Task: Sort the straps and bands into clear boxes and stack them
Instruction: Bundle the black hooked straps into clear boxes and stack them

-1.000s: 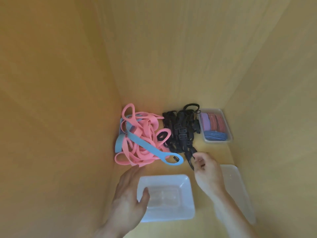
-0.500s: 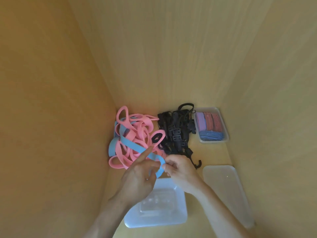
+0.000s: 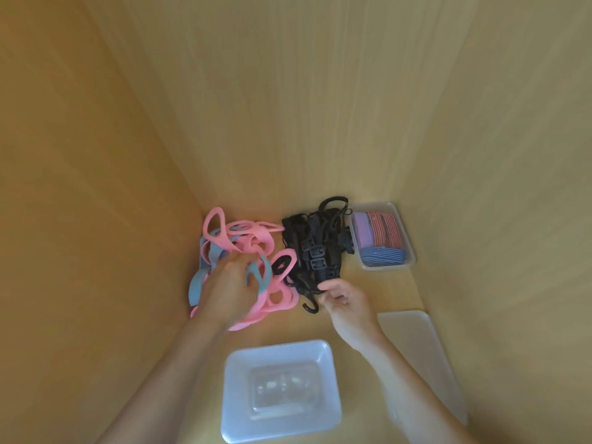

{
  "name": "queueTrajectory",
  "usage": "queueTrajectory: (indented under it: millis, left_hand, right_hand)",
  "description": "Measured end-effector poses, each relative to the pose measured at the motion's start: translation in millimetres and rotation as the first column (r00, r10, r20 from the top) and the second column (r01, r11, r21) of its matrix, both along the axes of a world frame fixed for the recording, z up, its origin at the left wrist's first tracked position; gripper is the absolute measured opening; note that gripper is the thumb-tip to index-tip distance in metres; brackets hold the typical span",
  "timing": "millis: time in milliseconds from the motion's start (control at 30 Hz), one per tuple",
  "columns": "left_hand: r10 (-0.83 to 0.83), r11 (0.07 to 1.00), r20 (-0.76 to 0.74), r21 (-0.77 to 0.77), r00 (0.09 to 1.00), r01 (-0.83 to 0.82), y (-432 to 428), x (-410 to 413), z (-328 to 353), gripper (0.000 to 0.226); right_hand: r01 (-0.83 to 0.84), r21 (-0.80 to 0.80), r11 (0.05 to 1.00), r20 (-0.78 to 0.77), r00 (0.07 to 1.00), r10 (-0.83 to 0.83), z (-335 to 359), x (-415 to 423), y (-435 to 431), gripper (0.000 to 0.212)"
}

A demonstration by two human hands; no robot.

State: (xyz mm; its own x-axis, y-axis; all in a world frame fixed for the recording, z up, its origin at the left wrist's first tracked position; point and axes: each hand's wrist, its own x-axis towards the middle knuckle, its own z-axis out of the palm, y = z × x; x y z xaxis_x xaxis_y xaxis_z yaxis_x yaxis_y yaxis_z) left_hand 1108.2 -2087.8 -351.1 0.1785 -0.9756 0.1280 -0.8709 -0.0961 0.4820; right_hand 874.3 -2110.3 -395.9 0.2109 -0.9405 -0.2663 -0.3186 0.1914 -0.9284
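A tangle of pink bands and blue bands lies in the back left corner of the wooden shelf. My left hand reaches into this pile and grips a blue band. To the right lies a heap of black straps with buckles. My right hand pinches the near end of one black strap by its hook. An empty clear box stands at the front, near my forearms.
A clear box of folded red and blue striped bands stands at the back right. A clear lid lies flat at the front right. Wooden walls close in on the left, back and right.
My left hand has moved back into the pink and blue pile with the blue band. My right hand has shifted right onto the black strap's end. The view has tilted, so the clear box looks nearer.
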Motion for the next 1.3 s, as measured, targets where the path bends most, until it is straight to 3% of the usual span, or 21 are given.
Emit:
queueTrajectory:
  millis: [133, 367, 500, 567, 633, 733, 833, 1000, 1133, 1200, 1300]
  left_hand:
    - [0.188, 0.97, 0.145, -0.185, 0.971, -0.16, -17.2, 0.3, 1.0, 0.03]
    - [-0.004, 0.968, 0.449, 0.225, 0.893, -0.109, -34.9, -23.9, -40.9, 0.078]
    - [-0.042, 0.964, 0.488, 0.248, 0.872, -0.092, -42.0, -23.0, -45.4, 0.073]
    - [-0.041, 0.972, 0.468, 0.222, 0.883, -0.072, -39.8, -20.8, -44.7, 0.057]
    - [0.04, 0.983, 0.342, 0.157, 0.939, -0.099, -36.1, -14.7, -41.1, 0.044]
    - [0.21, 0.972, 0.115, 0.081, 0.971, -0.219, -33.4, 0.3, -30.7, 0.04]
    - [0.317, 0.947, 0.003, 0.04, 0.948, -0.317, -36.1, 12.4, -22.8, 0.039]
    - [0.271, 0.958, 0.201, 0.043, 0.941, -0.285, -29.3, 10.5, -31.6, 0.053]
    - [0.027, 0.986, 0.344, 0.145, 0.939, -0.081, -27.4, 0.2, -48.2, 0.067]
    - [-0.053, 0.97, 0.363, 0.241, 0.93, -0.039, -30.2, -5.8, -52.8, 0.078]
    - [-0.046, 0.961, 0.306, 0.273, 0.951, -0.041, -31.4, -5.8, -50.9, 0.08]
  right_hand:
    - [0.109, -0.026, 0.994, -0.051, 0.993, -0.111, -11.6, -14.4, -7.0, 0.03]
    - [0.126, -0.035, 0.991, -0.109, 0.986, -0.129, -18.2, -18.7, -11.9, 0.035]
    - [0.137, -0.048, 0.989, -0.116, 0.983, -0.142, -16.3, -22.0, -17.1, 0.031]
    - [0.134, -0.044, 0.99, -0.122, 0.983, -0.138, -14.2, -20.9, -18.7, 0.029]
    - [0.121, -0.044, 0.992, -0.13, 0.984, -0.126, -11.8, -18.4, -20.6, 0.027]
    - [0.11, -0.057, 0.992, -0.157, 0.981, -0.118, -8.7, -15.4, -24.2, 0.025]
    - [0.097, -0.067, 0.993, -0.187, 0.976, -0.108, -8.1, -11.1, -25.9, 0.024]
    - [0.066, -0.158, 0.985, -0.236, 0.966, -0.102, -3.5, -3.0, -28.1, 0.011]
    - [0.038, -0.27, 0.962, -0.281, 0.953, -0.116, 6.3, 2.8, -36.3, 0.014]
    - [0.045, -0.301, 0.953, -0.323, 0.935, -0.146, 13.0, 9.9, -44.6, 0.023]
    - [0.018, -0.269, 0.963, -0.444, 0.885, -0.141, 24.0, 23.9, -59.7, 0.03]
